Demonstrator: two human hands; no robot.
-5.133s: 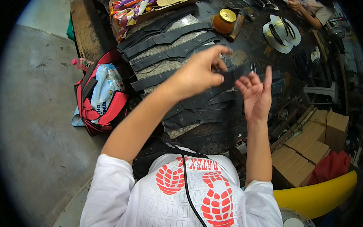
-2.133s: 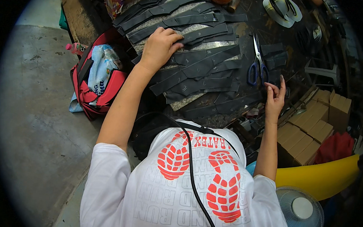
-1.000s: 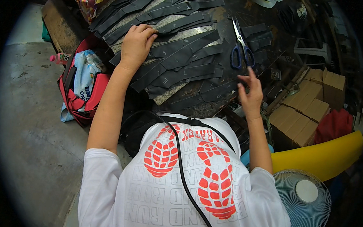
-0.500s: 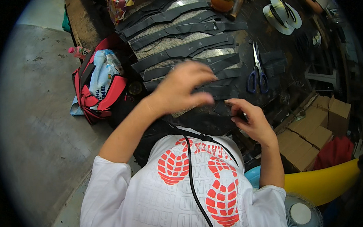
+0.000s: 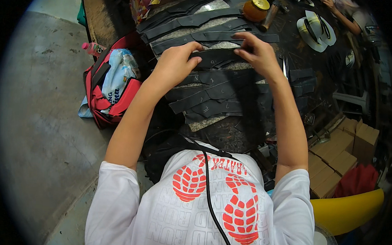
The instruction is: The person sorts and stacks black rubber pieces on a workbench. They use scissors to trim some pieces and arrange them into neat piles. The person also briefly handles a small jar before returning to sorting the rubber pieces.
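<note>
While both hands pinch a dark strip [image 5: 217, 57] by its ends above the workbench [image 5: 231, 133], the left hand [image 5: 174, 66] and right hand [image 5: 258, 55] close thumb and fingers on it. The strip hangs over a layered pile of black strips [image 5: 215, 92]; a slack grip could drop it among look-alikes, and the scissors [image 5: 285, 67] just right of the pile could nick a wrist. Left of the pile, a red bag [image 5: 111, 89] holds a pale blue-and-white packet [image 5: 119, 72]. Right of it, plain brown cardboard boxes [image 5: 343, 152] stand stacked.
</note>
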